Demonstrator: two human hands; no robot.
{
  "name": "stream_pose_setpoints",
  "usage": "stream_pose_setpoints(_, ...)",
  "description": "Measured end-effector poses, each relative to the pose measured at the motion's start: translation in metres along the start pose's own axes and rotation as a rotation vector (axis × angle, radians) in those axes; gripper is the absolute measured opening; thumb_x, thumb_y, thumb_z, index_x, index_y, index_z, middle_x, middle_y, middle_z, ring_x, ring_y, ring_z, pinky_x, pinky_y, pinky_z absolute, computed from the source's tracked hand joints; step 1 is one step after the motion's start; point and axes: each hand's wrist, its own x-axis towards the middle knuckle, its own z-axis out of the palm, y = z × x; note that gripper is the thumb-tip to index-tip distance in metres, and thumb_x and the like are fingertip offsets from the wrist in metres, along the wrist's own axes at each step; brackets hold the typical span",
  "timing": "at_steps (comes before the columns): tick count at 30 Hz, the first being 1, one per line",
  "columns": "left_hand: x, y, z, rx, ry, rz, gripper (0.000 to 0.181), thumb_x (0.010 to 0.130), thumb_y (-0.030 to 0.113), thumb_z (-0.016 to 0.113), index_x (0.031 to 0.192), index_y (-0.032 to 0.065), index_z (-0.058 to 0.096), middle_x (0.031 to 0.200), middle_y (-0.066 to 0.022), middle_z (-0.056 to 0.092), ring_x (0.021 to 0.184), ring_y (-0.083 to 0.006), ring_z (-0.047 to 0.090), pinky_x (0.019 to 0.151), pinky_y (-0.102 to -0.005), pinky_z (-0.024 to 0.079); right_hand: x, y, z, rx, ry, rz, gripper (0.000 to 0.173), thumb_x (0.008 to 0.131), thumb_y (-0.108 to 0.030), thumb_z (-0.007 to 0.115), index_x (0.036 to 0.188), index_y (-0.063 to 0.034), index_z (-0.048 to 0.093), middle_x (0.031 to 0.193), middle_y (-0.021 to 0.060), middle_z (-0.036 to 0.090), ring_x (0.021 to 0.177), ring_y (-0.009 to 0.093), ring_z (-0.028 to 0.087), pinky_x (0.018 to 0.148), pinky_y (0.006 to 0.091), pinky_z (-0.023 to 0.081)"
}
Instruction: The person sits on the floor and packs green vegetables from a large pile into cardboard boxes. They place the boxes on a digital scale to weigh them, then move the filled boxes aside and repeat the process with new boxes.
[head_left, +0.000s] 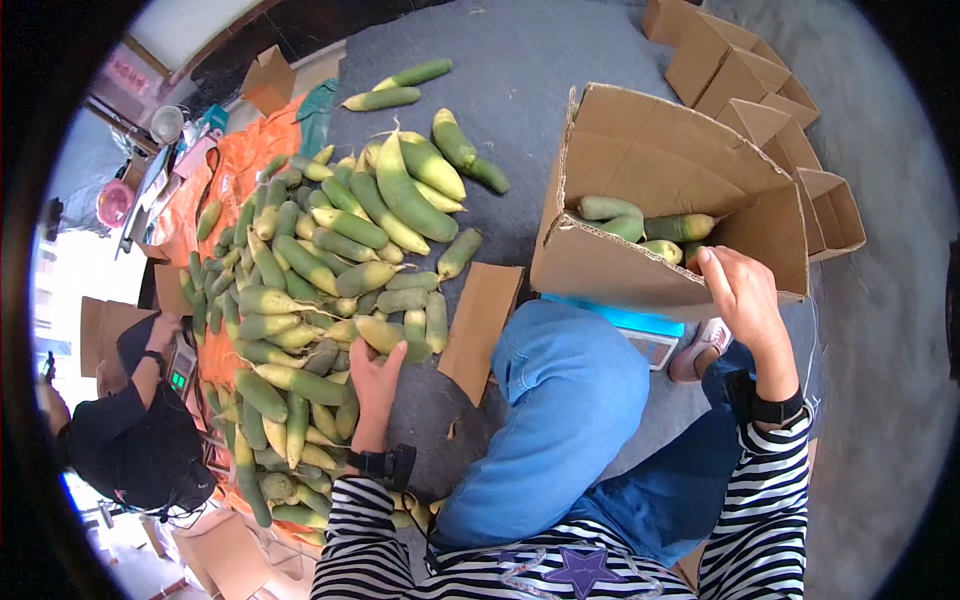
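A large pile of green radishes (300, 255), with pale yellow-green ends, spreads over the floor to my left. My left hand (376, 386) is at the pile's near right side, thumb and fingers spread around one green radish (379, 334). To the right, an open cardboard box (630, 259) stands on a blue-topped scale (652, 324). Several radishes (679, 226) lie inside; its front wall hides part of them. My right hand (742, 292) grips the box's near rim at the right, with some fingers hidden.
A loose cardboard flap (481, 330) lies between pile and box. Several open cartons (765, 127) line the far right. Two radishes (397, 86) lie apart at the back. An orange tarp (259, 139) lies under the pile's left side. Another person (135, 442) is by a lit scale (180, 371).
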Motion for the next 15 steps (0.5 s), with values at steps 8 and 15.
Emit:
stream_pose_setpoints(8,-0.009,0.235,0.028,-0.453,-0.04,0.326,0.055,0.076,-0.002,0.071,0.124,-0.0025,0.044,0.113,-0.0096,0.056,0.101,-0.0165,0.057,0.091,-0.0298,0.045,-0.003,0.004,-0.004,-0.039,0.009,0.009,0.032,0.094,-0.031,0.046,0.085,-0.0046,0.063,0.081,0.0153,0.061,0.077,0.036,0.06,0.069,0.044,0.048)
stream_pose_setpoints(15,-0.022,0.32,0.1,-0.623,-0.578,0.416,0.053,0.077,-0.002,0.071,0.123,-0.0007,0.045,0.109,-0.008,0.058,0.1,-0.015,0.058,0.09,-0.0298,0.046,-0.007,-0.004,-0.024,1.068,0.097,-0.219,0.072,0.082,-0.039,0.067,0.139,-0.006,0.039,0.129,0.0126,0.051,0.116,0.026,0.052,0.095,0.0394,0.043)
